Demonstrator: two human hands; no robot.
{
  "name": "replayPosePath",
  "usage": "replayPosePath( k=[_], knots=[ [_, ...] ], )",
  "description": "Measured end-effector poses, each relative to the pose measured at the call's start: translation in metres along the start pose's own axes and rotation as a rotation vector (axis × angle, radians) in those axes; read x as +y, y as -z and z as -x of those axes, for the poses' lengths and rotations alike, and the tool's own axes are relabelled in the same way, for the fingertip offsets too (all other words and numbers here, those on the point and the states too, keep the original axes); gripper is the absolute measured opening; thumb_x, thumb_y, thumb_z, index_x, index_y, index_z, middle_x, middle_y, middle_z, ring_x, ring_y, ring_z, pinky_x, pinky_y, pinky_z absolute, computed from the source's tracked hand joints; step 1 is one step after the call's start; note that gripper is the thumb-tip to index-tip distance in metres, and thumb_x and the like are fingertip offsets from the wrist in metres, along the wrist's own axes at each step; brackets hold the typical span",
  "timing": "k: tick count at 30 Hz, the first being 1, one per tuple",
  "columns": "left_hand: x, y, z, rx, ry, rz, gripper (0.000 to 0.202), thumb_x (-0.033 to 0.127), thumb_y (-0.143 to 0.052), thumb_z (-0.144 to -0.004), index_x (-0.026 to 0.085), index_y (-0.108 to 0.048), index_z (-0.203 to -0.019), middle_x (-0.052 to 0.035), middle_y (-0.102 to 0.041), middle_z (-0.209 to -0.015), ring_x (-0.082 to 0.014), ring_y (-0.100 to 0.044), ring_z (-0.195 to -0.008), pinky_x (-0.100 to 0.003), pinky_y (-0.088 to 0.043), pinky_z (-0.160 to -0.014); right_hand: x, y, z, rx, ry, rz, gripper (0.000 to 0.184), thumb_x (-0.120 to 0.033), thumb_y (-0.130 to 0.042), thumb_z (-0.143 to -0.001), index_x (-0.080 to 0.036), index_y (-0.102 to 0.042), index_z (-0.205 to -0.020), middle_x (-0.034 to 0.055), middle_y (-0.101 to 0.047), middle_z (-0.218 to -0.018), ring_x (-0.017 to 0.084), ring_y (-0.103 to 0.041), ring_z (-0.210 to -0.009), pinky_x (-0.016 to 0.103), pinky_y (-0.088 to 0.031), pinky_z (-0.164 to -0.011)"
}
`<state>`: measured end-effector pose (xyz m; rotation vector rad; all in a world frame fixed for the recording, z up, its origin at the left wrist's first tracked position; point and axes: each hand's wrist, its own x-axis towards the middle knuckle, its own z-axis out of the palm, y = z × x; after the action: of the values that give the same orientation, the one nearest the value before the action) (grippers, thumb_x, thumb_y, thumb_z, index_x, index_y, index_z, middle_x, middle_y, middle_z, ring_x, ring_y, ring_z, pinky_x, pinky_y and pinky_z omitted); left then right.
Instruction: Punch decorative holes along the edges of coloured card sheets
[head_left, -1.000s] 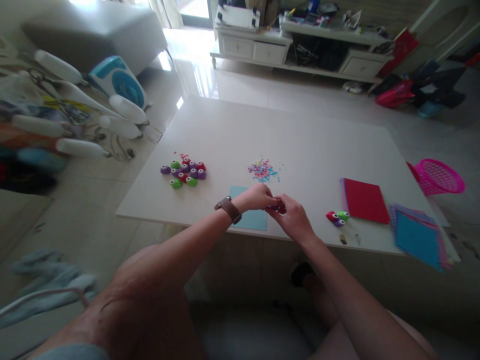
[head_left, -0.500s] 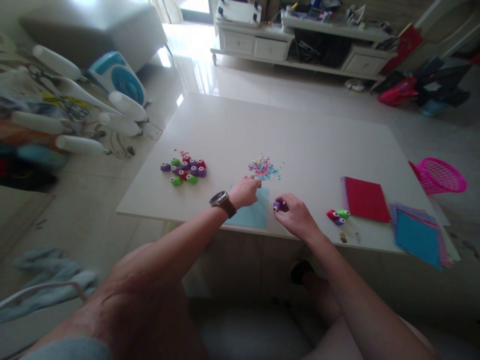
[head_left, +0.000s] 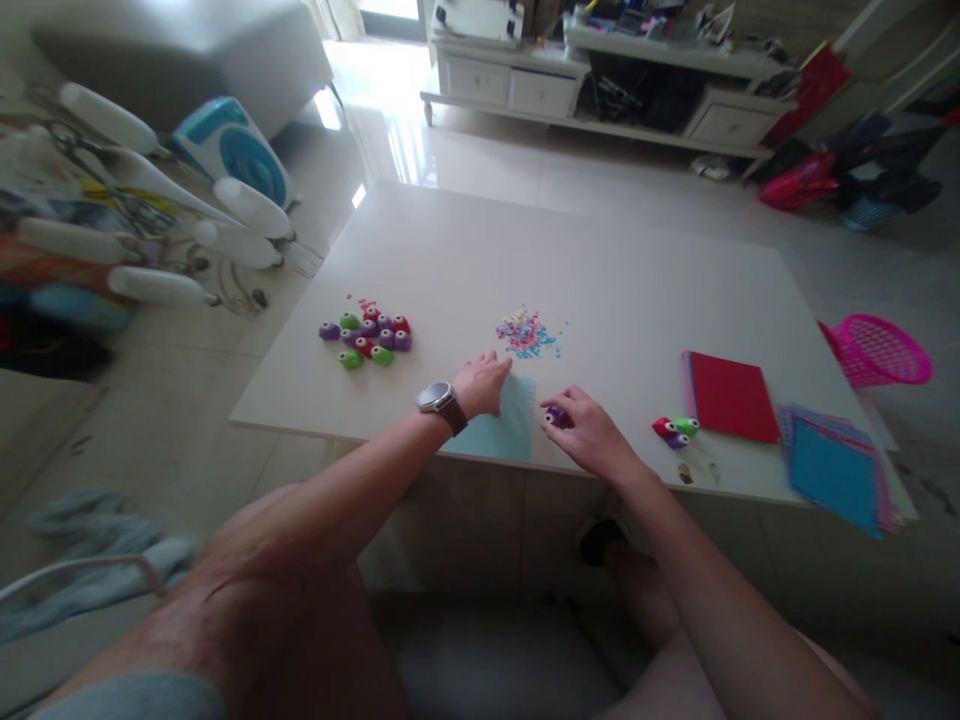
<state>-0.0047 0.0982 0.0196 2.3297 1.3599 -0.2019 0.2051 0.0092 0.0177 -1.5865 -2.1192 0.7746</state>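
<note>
My left hand (head_left: 484,384), fingers spread, lies over the upper part of a light blue sheet of paper (head_left: 510,430) at the table's near edge. Small punched shapes or holes run along the sheet's right side. Just right of the sheet, my right hand (head_left: 589,430) grips a purple craft punch (head_left: 556,417) with a round eye-like button. Beyond my left hand lies a pile of tiny coloured paper cut-outs (head_left: 529,335). Several red, green and purple punches (head_left: 367,336) are grouped to the left, with a few red cut-outs (head_left: 365,304) behind them.
Three more punches (head_left: 676,430) sit right of my right hand, beside a stack of red-topped paper (head_left: 731,397). Two small items lie in front of them. Blue and purple sheets (head_left: 836,475) overhang the table's right edge, near a pink basket (head_left: 885,350) beyond the table.
My left hand has shifted slightly left and its fingers have spread, uncovering more of the sheet's top right. The punch in my right hand has turned and sits slightly lower.
</note>
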Motion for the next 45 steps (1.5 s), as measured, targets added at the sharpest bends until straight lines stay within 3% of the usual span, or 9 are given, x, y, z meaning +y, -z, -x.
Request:
replayPosePath(
  k=[6, 13, 21, 29, 35, 45],
  knots=[
    [0.003, 0.003, 0.0, -0.035, 0.009, 0.009, 0.078, 0.028, -0.093, -0.059, 0.016, -0.053, -0.124, -0.0164, -0.056, -0.129, -0.0322, -0.062, -0.113, -0.044, -0.049, -0.097, 0.005, -0.001, -0.001, 0.006, -0.01, 0.01, 0.011, -0.02, -0.071, -0.084, -0.019, -0.066, -0.094, 0.0045, -0.057, -0.099, 0.017, -0.06, -0.084, 0.031, -0.049, -0.082],
    [0.0, 0.001, 0.0, -0.035, 0.011, 0.036, 0.073, 0.03, -0.095, -0.056, 0.016, -0.055, -0.115, -0.0163, -0.051, -0.134, -0.0258, -0.067, -0.097, -0.035, -0.053, -0.087, 0.007, -0.003, -0.001, -0.008, -0.026, 0.015, 0.008, -0.016, -0.072, -0.082, -0.019, -0.067, -0.087, 0.0033, -0.06, -0.093, 0.017, -0.061, -0.083, 0.03, -0.048, -0.08],
    [-0.01, -0.012, -0.011, -0.022, -0.072, 0.082, 0.08, 0.026, -0.093, -0.057, 0.016, -0.047, -0.122, -0.0139, -0.064, -0.122, -0.0292, -0.063, -0.113, -0.032, -0.049, -0.09, 0.006, -0.003, -0.001, 0.015, -0.007, 0.009, 0.019, -0.006, -0.062, -0.077, -0.018, -0.071, -0.089, 0.0048, -0.063, -0.093, 0.017, -0.062, -0.083, 0.029, -0.049, -0.081],
    [-0.015, -0.015, -0.017, -0.046, -0.078, 0.112, 0.077, 0.024, -0.091, -0.056, 0.017, -0.049, -0.119, -0.0121, -0.064, -0.12, -0.0277, -0.062, -0.11, -0.031, -0.047, -0.09, 0.007, -0.003, 0.0, -0.008, -0.013, -0.025, 0.025, -0.006, -0.06, -0.074, -0.018, -0.072, -0.092, 0.0056, -0.063, -0.094, 0.017, -0.063, -0.084, 0.029, -0.051, -0.081],
    [-0.014, -0.015, -0.016, -0.056, -0.067, 0.106, 0.076, 0.024, -0.091, -0.058, 0.015, -0.05, -0.121, -0.0133, -0.062, -0.122, -0.0265, -0.062, -0.11, -0.029, -0.047, -0.091, 0.004, 0.0, 0.0, -0.053, -0.08, -0.018, 0.012, -0.013, -0.064, -0.078, -0.019, -0.071, -0.085, 0.0036, -0.068, -0.087, 0.017, -0.062, -0.078, 0.028, -0.049, -0.074],
    [-0.014, -0.016, -0.017, -0.043, -0.067, 0.115, 0.078, 0.027, -0.091, -0.059, 0.015, -0.049, -0.123, -0.0134, -0.062, -0.122, -0.0272, -0.061, -0.113, -0.03, -0.048, -0.094, 0.006, -0.004, 0.0, -0.108, -0.155, -0.011, 0.012, -0.011, -0.064, -0.075, -0.019, -0.068, -0.083, 0.0031, -0.071, -0.084, 0.017, -0.064, -0.076, 0.026, -0.047, -0.069]
  ],
)
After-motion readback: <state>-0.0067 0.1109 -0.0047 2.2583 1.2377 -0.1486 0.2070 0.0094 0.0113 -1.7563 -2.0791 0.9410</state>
